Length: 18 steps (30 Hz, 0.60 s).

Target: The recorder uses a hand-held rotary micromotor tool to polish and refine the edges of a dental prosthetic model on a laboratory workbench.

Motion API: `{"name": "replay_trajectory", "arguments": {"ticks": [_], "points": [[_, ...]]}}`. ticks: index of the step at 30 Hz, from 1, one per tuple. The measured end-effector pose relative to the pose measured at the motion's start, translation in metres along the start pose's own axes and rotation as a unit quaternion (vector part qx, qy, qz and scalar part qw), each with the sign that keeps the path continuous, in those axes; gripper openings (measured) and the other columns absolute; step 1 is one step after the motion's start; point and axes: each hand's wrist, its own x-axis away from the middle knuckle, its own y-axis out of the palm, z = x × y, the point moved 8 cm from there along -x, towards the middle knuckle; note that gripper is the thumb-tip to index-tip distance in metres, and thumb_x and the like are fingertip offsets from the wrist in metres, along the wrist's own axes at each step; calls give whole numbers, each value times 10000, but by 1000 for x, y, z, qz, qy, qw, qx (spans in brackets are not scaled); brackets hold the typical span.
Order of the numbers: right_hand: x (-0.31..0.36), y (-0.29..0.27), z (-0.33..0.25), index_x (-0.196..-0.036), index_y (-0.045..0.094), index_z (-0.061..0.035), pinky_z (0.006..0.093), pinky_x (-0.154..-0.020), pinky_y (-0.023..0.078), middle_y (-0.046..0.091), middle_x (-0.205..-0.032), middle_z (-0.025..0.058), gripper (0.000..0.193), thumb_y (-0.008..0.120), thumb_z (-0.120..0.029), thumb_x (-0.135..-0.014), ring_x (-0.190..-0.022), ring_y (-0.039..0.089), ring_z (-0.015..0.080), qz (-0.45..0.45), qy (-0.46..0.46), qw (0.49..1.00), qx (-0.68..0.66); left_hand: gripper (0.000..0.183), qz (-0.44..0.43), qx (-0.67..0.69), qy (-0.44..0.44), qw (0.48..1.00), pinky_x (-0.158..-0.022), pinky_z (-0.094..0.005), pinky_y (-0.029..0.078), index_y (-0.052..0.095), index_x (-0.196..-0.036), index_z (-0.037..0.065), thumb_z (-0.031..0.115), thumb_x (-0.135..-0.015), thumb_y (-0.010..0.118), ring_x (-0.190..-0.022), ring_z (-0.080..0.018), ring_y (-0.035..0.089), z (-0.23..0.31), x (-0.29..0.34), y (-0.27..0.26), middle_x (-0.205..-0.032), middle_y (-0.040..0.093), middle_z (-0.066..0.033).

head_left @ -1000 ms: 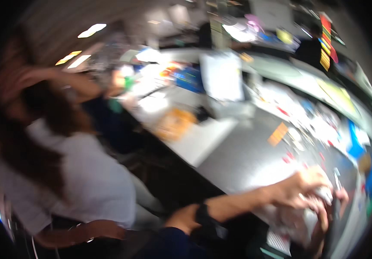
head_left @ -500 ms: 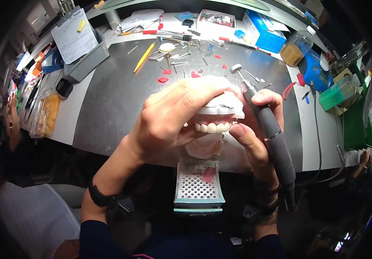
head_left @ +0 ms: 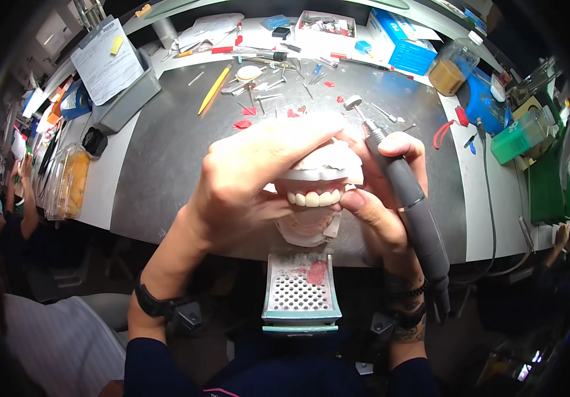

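My left hand is closed around a white plaster dental model, its fingers over the top and its thumb beneath. A row of off-white front teeth on pink gum faces me. Just below them is a lower plaster cast; whether my fingers support it is hidden. My right hand grips a black rotary handpiece that lies across the palm, its small grey wheel bit pointing up and away. The right thumb tip rests at the right end of the tooth row.
A perforated catch tray with a pink scrap juts from the bench edge. Burs, red scraps and a yellow pencil lie on the dark bench mat. A clipboard stands at left, a blue box and brown-filled bottle at right.
The dental model has shifted slightly left and tilted a little in my hands. My right thumb has come closer in against the teeth. The view has shifted slightly.
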Motion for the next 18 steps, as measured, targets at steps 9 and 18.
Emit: {"name": "replay_trajectory", "arguments": {"ticks": [9,18], "points": [[-7,-9,14,-1173,335,-57,407,-1023,415,478,-1294,249,520,663,86,-796,-1225,485,283,76,41,996,20,456,7,-7,8,1000,-816,-331,541,642,-1075,-28,138,-681,801,-937,-278,678,-32,5,6,-1059,668,-186],[3,-18,7,-1167,353,-57,407,-940,482,552,-1198,237,572,729,53,-750,-1136,561,282,75,40,992,89,452,0,23,-10,1000,-770,-318,552,661,-1037,-25,131,-639,809,-866,-268,698,-26,4,10,-967,691,-167]]}}
